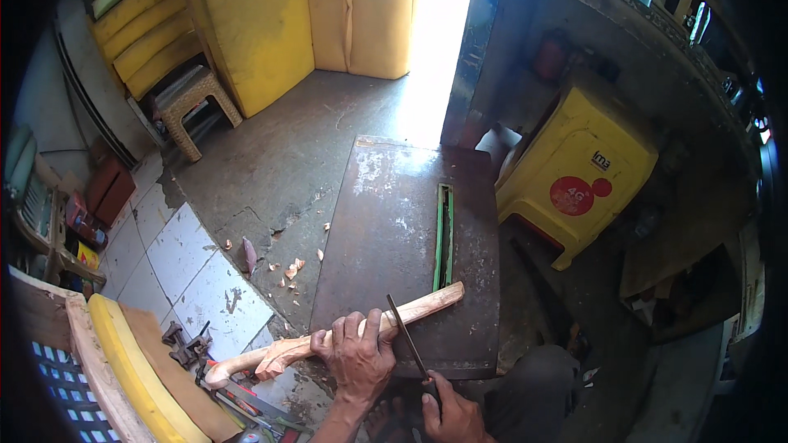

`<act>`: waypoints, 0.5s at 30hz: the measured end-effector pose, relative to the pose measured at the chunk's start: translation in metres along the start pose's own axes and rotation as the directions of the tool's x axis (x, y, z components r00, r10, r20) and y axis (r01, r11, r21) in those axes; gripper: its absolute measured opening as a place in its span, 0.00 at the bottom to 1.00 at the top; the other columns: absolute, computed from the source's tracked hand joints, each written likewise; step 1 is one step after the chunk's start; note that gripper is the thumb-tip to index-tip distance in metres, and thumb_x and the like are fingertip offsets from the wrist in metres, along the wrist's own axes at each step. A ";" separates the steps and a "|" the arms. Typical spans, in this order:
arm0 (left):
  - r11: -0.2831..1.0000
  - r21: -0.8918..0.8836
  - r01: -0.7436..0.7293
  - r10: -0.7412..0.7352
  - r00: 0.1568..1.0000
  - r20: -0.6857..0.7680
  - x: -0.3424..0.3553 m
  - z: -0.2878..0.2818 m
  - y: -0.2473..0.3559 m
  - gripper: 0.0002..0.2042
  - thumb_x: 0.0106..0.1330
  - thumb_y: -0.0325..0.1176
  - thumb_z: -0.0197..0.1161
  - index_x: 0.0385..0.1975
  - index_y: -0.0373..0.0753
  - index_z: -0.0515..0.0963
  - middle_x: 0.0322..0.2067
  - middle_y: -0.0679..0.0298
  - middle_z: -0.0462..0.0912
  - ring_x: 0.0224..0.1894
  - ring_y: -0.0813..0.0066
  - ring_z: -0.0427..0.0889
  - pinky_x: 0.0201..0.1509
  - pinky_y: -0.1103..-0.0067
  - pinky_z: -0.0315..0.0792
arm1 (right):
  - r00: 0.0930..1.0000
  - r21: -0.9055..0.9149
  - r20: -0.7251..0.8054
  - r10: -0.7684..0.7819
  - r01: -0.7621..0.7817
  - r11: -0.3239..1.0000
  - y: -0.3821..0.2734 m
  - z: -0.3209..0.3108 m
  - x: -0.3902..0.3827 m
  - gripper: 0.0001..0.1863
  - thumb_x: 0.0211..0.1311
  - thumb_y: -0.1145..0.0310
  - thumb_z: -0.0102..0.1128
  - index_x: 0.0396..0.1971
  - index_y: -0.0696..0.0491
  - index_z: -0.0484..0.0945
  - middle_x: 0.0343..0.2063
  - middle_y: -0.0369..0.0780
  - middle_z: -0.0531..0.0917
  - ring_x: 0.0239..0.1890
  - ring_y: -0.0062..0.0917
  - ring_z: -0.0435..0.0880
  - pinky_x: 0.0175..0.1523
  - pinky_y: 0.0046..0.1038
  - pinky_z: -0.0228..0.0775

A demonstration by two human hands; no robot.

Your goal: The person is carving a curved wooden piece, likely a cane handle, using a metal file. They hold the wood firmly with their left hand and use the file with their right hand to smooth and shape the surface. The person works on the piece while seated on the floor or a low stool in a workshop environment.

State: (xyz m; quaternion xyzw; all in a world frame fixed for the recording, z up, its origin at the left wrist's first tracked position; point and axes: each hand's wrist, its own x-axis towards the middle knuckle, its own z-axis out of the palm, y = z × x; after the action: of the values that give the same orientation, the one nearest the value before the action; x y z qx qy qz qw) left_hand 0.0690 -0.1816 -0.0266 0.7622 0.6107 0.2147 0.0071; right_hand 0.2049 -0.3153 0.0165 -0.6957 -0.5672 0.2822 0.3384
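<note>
While left hand point(361, 357) curls tight round pale, carved wooden stick point(432, 303) slanting over dark, scuffed bench point(386, 238), right hand point(456, 412) grips slim, dark-handled metal tool point(407, 336) crossing it; looks like shaping step, next stroke seemingly wanting steady bracing.

A yellow plastic stool point(566, 152) bears dark lettering point(602, 162) and white characters on a red disc point(572, 196).

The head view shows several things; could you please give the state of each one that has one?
Wooden stick, bare, rough-cut, held slanted
Thin-bladed tool, held, blade across the wooden stick
Left hand, closed around the wooden stick
Right hand, closed around the tool's handle
Dark tabletop, scuffed
Wood chips, scattered
Stool, upright
Doorway, open
</note>
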 end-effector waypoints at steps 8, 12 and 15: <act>0.997 0.073 -0.029 0.035 0.996 -0.077 0.011 0.008 -0.001 0.08 0.61 0.41 0.62 0.39 0.51 0.80 0.36 0.73 0.76 0.45 0.72 0.76 0.56 0.57 0.57 | 1.000 -0.135 0.019 0.017 -0.014 0.991 -0.009 0.002 0.000 0.25 0.72 0.69 0.58 0.66 0.56 0.71 0.41 0.55 0.87 0.40 0.53 0.88 0.43 0.45 0.82; 0.998 0.064 -0.026 0.033 0.993 -0.117 0.022 0.015 -0.008 0.03 0.63 0.39 0.60 0.32 0.51 0.78 0.31 0.73 0.74 0.39 0.73 0.75 0.53 0.59 0.57 | 0.997 -0.163 0.049 0.059 -0.050 0.985 -0.009 0.016 0.022 0.23 0.72 0.67 0.58 0.64 0.56 0.71 0.37 0.56 0.87 0.36 0.55 0.87 0.39 0.48 0.81; 0.999 0.036 -0.007 0.010 0.996 -0.086 0.022 0.012 -0.006 0.02 0.62 0.37 0.60 0.31 0.51 0.78 0.31 0.72 0.75 0.38 0.72 0.76 0.53 0.59 0.57 | 0.994 -0.220 0.083 0.074 -0.054 0.974 -0.018 0.008 0.027 0.23 0.72 0.66 0.57 0.64 0.56 0.70 0.32 0.56 0.86 0.33 0.54 0.87 0.36 0.48 0.80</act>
State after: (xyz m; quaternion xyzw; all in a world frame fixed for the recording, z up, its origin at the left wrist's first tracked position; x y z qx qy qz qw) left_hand 0.0714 -0.1566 -0.0322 0.7548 0.6109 0.2366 -0.0336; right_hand 0.1933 -0.2849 0.0257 -0.7330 -0.5868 0.2604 0.2248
